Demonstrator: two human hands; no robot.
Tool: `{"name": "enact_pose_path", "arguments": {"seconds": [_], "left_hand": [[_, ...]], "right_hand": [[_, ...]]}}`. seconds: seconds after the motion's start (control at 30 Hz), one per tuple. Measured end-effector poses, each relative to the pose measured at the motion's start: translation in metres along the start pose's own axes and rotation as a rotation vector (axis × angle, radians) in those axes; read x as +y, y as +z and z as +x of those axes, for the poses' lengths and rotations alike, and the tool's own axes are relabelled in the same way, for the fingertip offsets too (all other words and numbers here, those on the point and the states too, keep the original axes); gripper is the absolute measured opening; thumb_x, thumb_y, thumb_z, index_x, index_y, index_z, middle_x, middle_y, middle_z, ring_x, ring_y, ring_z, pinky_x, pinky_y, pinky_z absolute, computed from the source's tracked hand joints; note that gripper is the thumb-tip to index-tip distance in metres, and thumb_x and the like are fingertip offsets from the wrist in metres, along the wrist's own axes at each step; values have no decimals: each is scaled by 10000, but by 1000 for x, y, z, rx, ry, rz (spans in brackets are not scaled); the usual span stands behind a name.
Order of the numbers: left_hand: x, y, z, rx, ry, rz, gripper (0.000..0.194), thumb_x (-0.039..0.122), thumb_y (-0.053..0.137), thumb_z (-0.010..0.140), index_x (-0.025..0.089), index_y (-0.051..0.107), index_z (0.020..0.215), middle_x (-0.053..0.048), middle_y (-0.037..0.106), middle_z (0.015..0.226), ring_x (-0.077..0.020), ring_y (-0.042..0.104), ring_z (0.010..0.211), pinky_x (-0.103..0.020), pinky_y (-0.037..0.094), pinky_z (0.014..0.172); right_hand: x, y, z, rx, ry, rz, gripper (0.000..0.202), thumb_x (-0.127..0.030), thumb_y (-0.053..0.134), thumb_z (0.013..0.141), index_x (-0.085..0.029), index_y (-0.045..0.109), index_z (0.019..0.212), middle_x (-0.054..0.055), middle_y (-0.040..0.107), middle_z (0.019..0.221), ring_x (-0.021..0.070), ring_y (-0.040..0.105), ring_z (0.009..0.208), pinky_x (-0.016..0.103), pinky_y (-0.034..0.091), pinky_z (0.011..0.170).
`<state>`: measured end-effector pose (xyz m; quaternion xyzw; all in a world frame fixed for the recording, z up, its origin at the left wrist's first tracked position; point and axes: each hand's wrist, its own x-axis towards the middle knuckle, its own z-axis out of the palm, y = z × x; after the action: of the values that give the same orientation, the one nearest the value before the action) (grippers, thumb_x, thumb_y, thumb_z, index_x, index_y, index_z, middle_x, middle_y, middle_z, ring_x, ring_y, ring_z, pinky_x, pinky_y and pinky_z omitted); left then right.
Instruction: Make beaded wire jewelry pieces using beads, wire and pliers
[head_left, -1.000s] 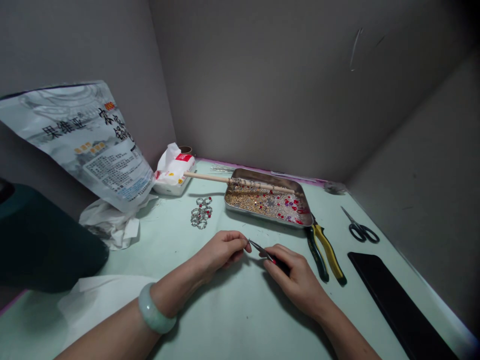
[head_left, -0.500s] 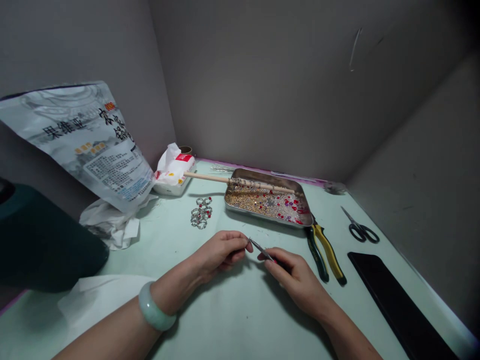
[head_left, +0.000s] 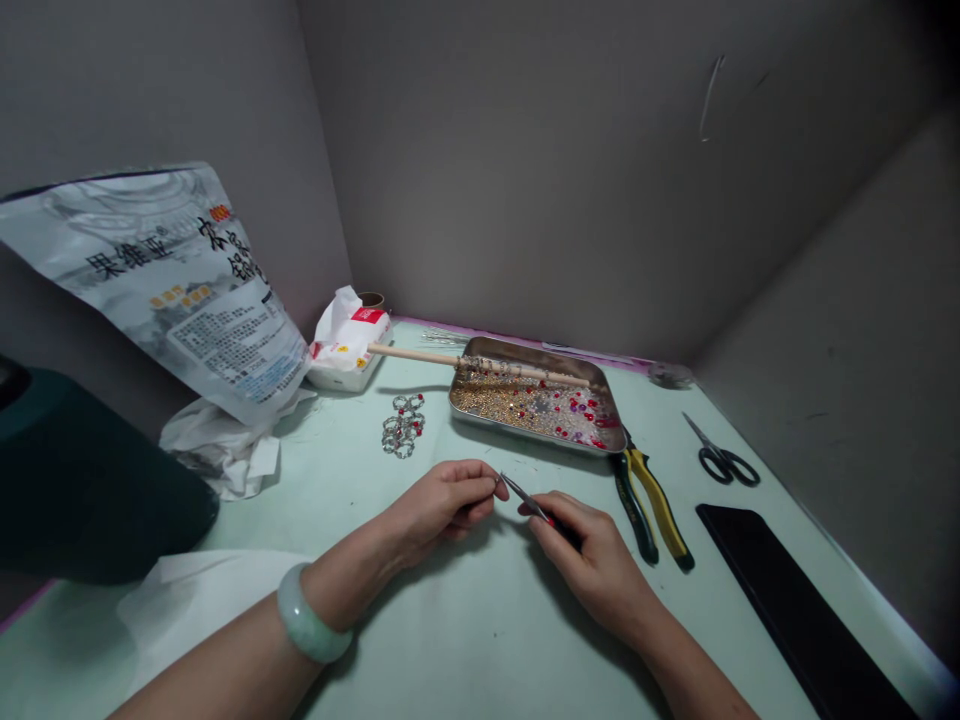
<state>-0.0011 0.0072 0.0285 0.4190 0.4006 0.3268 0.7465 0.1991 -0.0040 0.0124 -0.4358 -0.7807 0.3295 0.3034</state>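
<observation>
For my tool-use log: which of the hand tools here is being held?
The slim-tipped tool in the right hand; the green-and-yellow pliers and black scissors lie on the table.

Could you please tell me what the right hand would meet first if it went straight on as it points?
Probably the left hand: the pointed tool in the right hand points at its fingers, though depth there is unclear.

Right hand [head_left: 589, 557] grips slim black-handled metal-tipped tool [head_left: 523, 494], tip at pinched left hand [head_left: 454, 503]; rectangular silver metal bead tray [head_left: 538, 441] beyond both hands.
</observation>
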Motion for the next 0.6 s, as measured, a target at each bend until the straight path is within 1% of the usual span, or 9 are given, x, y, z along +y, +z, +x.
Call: {"name": "enact_pose_path", "arguments": {"seconds": [0.2, 0.37, 0.5, 0.6], "left_hand": [[1, 3, 0, 33, 21, 44, 167, 310, 533, 821, 145, 554, 819, 62, 399, 532, -39, 205, 426, -241, 94, 434], [1, 4, 0, 72, 52, 108, 184, 324, 537, 815, 143, 561, 836, 56, 409, 546, -47, 232, 443, -239, 131, 449], [0, 5, 1, 110, 77, 168, 240, 378, 543, 816, 139, 565, 814, 51, 400, 547, -55, 258, 459, -239, 148, 456], [-2, 5, 2, 148, 108, 228, 246, 382, 535, 819, 141, 565, 779, 52, 390, 526, -60, 270, 457, -239, 164, 463]], "right_hand": [[1, 0, 1, -8, 31, 20, 199, -284, 461, 899, -173, 622, 859, 30, 631, 797, 162, 574, 735, 266, 430, 669], [4, 1, 2, -21, 67, 52, 211, -301, 455, 907, -177, 623, 877, 36, 652, 857, 166, 588, 759, 265, 438, 680], [3, 1, 1, -9, 41, 15, 195, -284, 454, 907, -179, 609, 853, 36, 640, 833, 168, 578, 755, 271, 432, 680], [2, 2, 1, -2, 17, -16, 182, -265, 456, 905, -181, 607, 851, 33, 627, 800, 163, 565, 724, 274, 427, 663]]}}
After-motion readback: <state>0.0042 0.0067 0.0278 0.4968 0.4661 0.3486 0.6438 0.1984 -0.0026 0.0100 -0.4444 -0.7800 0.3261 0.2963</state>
